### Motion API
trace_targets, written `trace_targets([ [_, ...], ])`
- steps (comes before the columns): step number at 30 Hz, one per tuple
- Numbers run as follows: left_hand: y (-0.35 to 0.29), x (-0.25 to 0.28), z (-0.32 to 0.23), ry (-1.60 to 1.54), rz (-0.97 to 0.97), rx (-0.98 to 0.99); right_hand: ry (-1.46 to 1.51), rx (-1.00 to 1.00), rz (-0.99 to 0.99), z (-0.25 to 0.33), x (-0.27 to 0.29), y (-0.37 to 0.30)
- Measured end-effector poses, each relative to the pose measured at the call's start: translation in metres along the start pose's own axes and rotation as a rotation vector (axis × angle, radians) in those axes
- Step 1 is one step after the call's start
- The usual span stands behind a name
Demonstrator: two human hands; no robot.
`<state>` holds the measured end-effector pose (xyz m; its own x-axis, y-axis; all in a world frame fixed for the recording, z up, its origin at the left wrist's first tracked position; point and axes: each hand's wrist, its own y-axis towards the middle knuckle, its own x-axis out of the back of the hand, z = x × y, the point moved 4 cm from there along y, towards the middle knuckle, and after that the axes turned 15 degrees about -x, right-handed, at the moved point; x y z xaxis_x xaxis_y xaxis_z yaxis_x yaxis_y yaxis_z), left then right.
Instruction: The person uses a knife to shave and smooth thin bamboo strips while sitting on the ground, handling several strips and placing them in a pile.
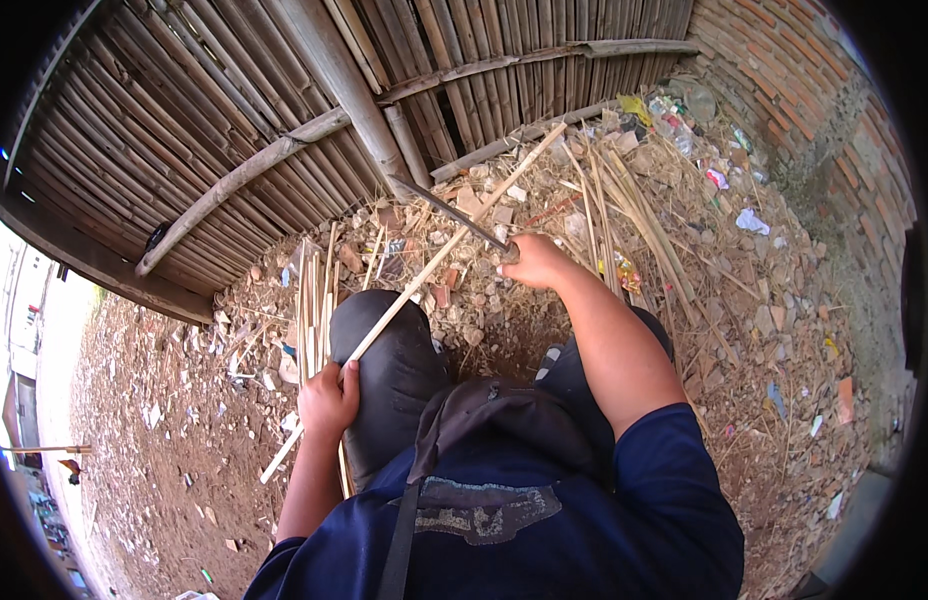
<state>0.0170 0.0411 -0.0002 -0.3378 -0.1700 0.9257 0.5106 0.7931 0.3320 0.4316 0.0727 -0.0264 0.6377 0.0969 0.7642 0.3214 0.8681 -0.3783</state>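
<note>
A long pale bamboo strip (409, 290) slants across my raised left knee, its far end up and to the right. My left hand (329, 398) is closed around it near its lower end. In my right hand (536, 262) is the handle of a long, narrow, dark-bladed knife (448, 210). The blade points up and to the left and crosses the strip; whether the two touch I cannot tell. Several more strips (312, 310) lie beside my left knee, and another bundle of strips (649, 225) rests on the ground beyond my right forearm.
A bamboo slat wall (254, 110) with round poles stands ahead, and a brick wall (824, 120) rises on the right. Broken brick, stones and litter such as plastic bottles (674, 125) cover the ground. A dark bag (504, 425) sits at my waist between my knees.
</note>
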Motion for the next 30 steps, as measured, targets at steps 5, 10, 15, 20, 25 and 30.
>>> trace_targets([
  [5, 0.0001, 0.0003, -0.0008, 0.012, 0.008, 0.013, 0.013, -0.004, 0.015, 0.0009, 0.0000, -0.0008],
  [10, -0.0002, 0.0002, -0.0010, 0.016, 0.023, 0.030, 0.012, 0.014, 0.001, -0.0006, -0.0019, 0.0003],
  [15, -0.0002, -0.0022, 0.0010, 0.012, 0.017, 0.024, -0.010, 0.001, 0.008, -0.0017, -0.0031, 0.0020],
  [20, -0.0001, -0.0015, 0.0001, 0.023, 0.015, 0.023, -0.010, 0.018, 0.021, 0.0003, -0.0024, 0.0003],
  [25, 0.0005, -0.0020, 0.0000, 0.017, 0.008, 0.012, 0.007, 0.016, 0.018, -0.0014, -0.0029, 0.0015],
  [30, 0.0005, -0.0019, -0.0004, 0.017, 0.002, 0.005, -0.003, 0.017, 0.014, 0.0007, -0.0014, -0.0005],
])
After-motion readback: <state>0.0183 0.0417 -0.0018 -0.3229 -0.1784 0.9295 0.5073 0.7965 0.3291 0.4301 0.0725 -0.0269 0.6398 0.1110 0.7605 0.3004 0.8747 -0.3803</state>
